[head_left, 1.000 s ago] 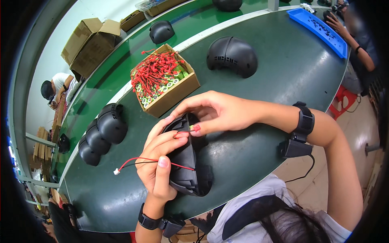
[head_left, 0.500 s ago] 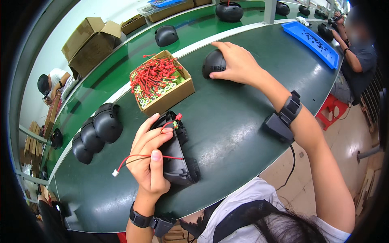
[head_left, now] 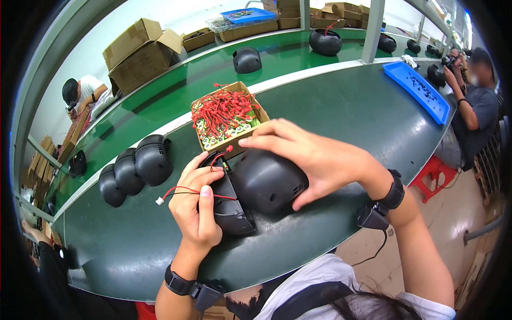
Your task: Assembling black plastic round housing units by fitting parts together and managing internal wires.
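My left hand [head_left: 196, 213] grips an open black plastic shell half [head_left: 230, 213], its fingers and thumb over the near-left edge. A red-and-black wire with a small white plug [head_left: 159, 201] hangs out past that hand, and a red connector [head_left: 229, 149] pokes up at the shell's far end. Curled around a second, domed black shell [head_left: 266, 178] is my right hand [head_left: 325, 160]. The dome's left edge sits right against the first shell; whether they join is hidden. Just beyond stands a cardboard box [head_left: 263, 114] of green battery packs with red leads [head_left: 224, 109].
Several domed black shells [head_left: 152, 160] lie in a row at the left. Across the green conveyor [head_left: 288, 58] are another shell [head_left: 247, 60] and cardboard boxes [head_left: 140, 50]. A blue tray [head_left: 421, 96] of small black parts is at far right, near a seated person [head_left: 474, 109].
My right hand has brought the domed shell from the far side of the table back to the shell in my left hand. The left hand keeps its hold; the view has shifted slightly.
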A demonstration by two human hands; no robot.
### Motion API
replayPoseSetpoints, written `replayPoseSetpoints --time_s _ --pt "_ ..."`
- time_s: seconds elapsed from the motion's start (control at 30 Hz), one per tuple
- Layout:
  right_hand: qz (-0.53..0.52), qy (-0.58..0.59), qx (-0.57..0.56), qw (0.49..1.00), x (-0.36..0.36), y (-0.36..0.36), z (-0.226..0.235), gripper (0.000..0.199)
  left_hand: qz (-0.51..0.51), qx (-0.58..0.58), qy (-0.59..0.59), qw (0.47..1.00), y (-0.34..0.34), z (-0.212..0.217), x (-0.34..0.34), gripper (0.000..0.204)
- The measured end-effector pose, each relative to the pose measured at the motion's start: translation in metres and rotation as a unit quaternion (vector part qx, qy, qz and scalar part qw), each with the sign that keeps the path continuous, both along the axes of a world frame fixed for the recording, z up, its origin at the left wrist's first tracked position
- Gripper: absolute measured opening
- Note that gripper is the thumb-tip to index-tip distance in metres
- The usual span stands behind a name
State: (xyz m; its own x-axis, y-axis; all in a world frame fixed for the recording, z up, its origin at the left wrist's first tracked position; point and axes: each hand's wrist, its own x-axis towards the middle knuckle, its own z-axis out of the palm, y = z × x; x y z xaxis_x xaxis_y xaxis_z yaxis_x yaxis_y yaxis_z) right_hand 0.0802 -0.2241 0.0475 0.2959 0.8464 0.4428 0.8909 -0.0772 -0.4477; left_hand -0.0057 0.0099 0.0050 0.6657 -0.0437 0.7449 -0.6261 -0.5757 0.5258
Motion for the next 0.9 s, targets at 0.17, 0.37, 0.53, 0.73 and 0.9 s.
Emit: replayPoseSetpoints --time_s 0.17,0.37,0.53,0.73,0.9 --pt "-0.046 0.058 -0.123 0.990 0.002 -0.008 -0.006 0.090 -0.015 -0.012 0.027 0.999 0.002 -0.001 0.005 0.034" --pt "-0.062 -0.060 -0.161 0.983 -0.007 -0.012 0.002 0.069 -0.020 0.003 0.000 1.000 0.004 0.000 0.005 0.026" --pt "0.028 0.059 -0.114 0.991 0.003 -0.007 0.008 0.046 -0.030 -0.010 0.009 0.999 0.004 -0.001 0.007 0.029" --pt "0.095 0.141 0.120 0.978 0.027 0.008 -0.030 0.041 -0.052 -0.022 0.020 0.998 0.007 -0.002 0.008 0.033" --pt "0.081 0.350 0.141 0.922 0.025 0.021 -0.058 0.089 -0.065 -0.042 0.016 0.997 0.006 -0.005 0.009 0.027"
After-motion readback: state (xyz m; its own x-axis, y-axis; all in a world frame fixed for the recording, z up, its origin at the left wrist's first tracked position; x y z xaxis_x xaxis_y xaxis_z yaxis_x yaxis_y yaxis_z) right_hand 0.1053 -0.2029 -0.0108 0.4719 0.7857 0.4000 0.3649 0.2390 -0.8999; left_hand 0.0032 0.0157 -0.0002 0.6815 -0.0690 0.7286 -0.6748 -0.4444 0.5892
